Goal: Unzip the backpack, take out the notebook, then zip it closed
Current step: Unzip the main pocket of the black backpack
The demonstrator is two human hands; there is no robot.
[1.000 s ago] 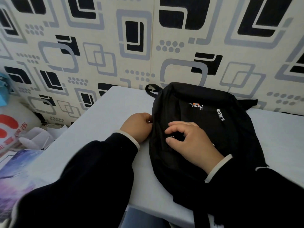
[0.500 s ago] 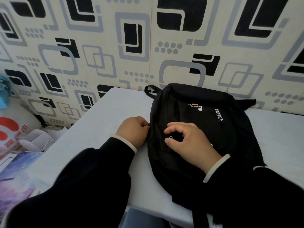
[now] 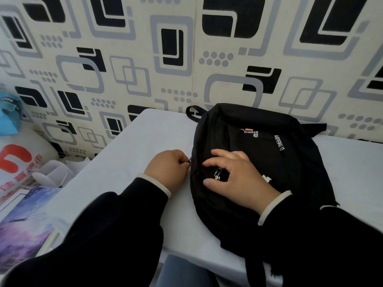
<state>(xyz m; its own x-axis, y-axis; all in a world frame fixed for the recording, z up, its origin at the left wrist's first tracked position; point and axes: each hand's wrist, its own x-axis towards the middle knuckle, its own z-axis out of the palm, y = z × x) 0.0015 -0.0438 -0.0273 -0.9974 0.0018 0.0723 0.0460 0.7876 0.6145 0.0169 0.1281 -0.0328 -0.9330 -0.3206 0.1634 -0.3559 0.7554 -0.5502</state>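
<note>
A black backpack [image 3: 269,162] with white lettering lies flat on the pale table [image 3: 128,166], its top toward the wall. My left hand [image 3: 167,168] sits at the bag's left edge, fingers pinched on a small metal zipper pull [image 3: 188,161]. My right hand [image 3: 240,179] rests spread on the front of the bag, thumb and fingers arched around a second silver zipper pull [image 3: 217,174] without gripping it. The bag looks zipped. No notebook is visible.
The patterned wall [image 3: 145,59] rises right behind the table. Left of the table lie a white bag with red print [image 3: 16,162], crumpled white paper [image 3: 56,172], a purple printed sheet [image 3: 24,220] and a blue object [image 3: 8,114].
My hands have hardly moved. The left hand's pinch on the side zipper pull shows more plainly now, and the view has tilted slightly.
</note>
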